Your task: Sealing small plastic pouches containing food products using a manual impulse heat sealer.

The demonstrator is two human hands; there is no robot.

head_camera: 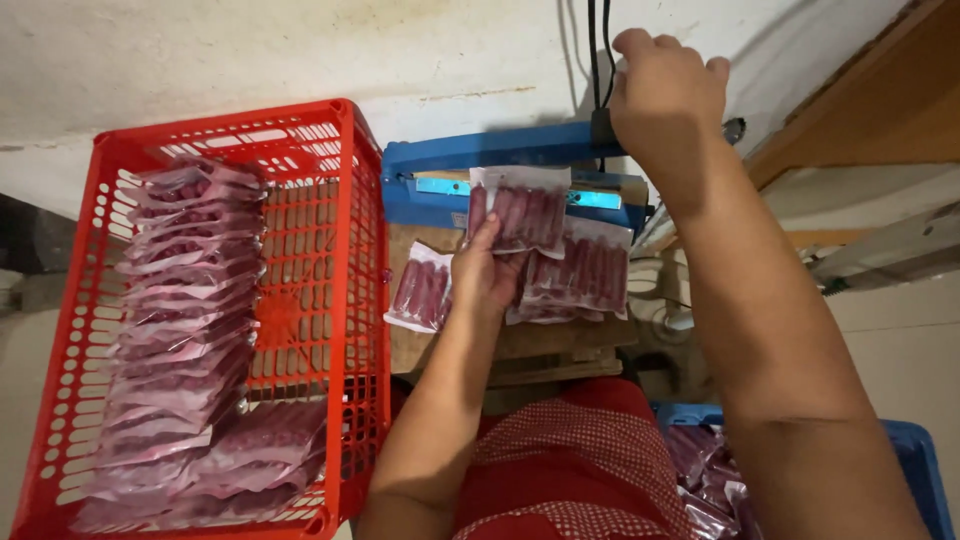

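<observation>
From the head view, the left hand [483,270] pinches a clear sausage pouch [520,208], its open top laid across the blue heat sealer [440,172]. The right hand [665,95] is closed over the sealer's arm. Left of the sealer stands a red crate [340,200] of pouches; below it, a wooden tabletop [540,345]; behind, a pale wall.

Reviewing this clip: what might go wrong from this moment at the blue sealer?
The left hand holds the clear packet of red sausages with its top edge in the blue heat sealer, fingers close to the bar; they might get pinched or burnt as the right hand presses its arm. Held one-handed, the packet may sit skewed and seal crooked.
</observation>
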